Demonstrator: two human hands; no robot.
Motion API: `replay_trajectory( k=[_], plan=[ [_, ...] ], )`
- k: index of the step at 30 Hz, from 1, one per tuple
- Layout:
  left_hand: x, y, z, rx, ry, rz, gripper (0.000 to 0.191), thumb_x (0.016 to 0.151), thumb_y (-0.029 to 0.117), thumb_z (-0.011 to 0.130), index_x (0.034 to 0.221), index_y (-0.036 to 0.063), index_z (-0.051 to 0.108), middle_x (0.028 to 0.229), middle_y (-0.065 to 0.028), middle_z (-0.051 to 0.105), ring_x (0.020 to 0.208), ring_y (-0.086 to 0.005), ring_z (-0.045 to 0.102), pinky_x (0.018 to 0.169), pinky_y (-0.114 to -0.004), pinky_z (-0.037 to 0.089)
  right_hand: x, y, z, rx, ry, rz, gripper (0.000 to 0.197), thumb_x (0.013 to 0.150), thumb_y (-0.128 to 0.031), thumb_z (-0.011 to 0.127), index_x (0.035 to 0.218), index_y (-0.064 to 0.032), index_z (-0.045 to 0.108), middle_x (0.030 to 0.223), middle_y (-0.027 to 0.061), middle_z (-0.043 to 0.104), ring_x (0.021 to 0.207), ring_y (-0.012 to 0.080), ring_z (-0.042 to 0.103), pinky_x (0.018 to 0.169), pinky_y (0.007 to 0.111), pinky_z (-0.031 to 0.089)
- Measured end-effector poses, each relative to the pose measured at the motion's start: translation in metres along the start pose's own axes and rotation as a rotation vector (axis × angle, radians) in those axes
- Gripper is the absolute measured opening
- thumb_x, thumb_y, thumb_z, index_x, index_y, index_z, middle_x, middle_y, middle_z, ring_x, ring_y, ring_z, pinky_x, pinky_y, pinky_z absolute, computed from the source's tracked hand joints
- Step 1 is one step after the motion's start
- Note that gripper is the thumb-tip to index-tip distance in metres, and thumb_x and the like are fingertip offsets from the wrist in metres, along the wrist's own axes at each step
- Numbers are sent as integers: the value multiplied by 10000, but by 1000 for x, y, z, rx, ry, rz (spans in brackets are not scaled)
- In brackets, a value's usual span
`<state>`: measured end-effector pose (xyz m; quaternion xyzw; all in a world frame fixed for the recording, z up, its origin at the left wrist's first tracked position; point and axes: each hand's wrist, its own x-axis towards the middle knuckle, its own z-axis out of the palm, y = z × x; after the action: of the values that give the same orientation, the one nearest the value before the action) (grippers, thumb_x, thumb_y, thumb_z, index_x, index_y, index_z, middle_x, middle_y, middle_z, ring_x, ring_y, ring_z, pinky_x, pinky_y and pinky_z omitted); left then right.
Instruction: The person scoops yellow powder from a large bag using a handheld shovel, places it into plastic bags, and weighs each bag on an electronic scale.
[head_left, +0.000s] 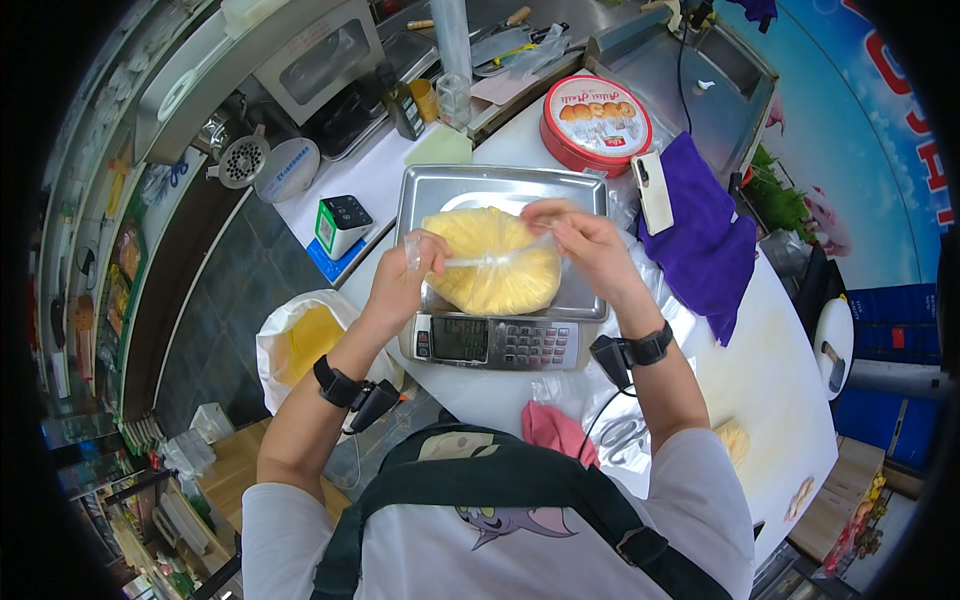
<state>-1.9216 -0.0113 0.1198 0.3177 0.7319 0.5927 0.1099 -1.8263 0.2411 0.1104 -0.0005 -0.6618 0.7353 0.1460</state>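
Observation:
A clear plastic bag (491, 285) full of yellow grain or meal rests on the steel pan (585, 187) of a digital weighing scale. Its twisted ends stretch across the top of the bundle. My left hand (412, 266) pinches one end at the left side. At the upper right, my right hand (574, 229) has its fingers on the other end of the plastic. Below the pan, the scale's display and keypad (536, 346) face me. A white sack (274, 341) holding more of the yellow stuff stands open, left of the scale.
Behind the scale is a round red biscuit tin (551, 139). A phone (654, 193) lies on a purple cloth (697, 240) to the right. Nearer me are scissors (624, 442) and a pink cloth (551, 431). A small payment box (343, 225) sits at the left.

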Motion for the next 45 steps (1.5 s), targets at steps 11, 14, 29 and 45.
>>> replay_trajectory(
  k=[11,14,29,45],
  plan=[
    [-8,11,-10,579,-270,11,149,881,93,516,873,9,640,819,-139,584,732,-289,587,677,-364,468,20,4,46,-744,-271,-113,196,738,-194,738,799,-47,623,656,132,574,585,256,557,563,353,422],
    [-15,5,1,487,-337,9,133,876,91,515,835,9,610,797,-131,590,719,-294,580,677,-359,468,21,6,52,-789,-138,10,200,738,-213,725,768,-31,646,715,189,619,692,344,611,633,397,475],
    [16,-18,54,107,-273,30,190,798,100,669,943,16,578,849,-111,624,798,-214,612,726,-327,491,-3,-9,85,-548,-67,-422,230,787,-176,630,941,-21,557,784,127,585,649,305,561,597,362,472],
    [34,3,34,-381,-356,-467,144,787,-42,639,747,20,515,819,-72,657,769,-118,620,707,-260,486,-23,-7,35,-897,-270,-486,138,743,-125,692,715,-34,592,666,103,529,688,285,493,671,383,422]
  ],
)
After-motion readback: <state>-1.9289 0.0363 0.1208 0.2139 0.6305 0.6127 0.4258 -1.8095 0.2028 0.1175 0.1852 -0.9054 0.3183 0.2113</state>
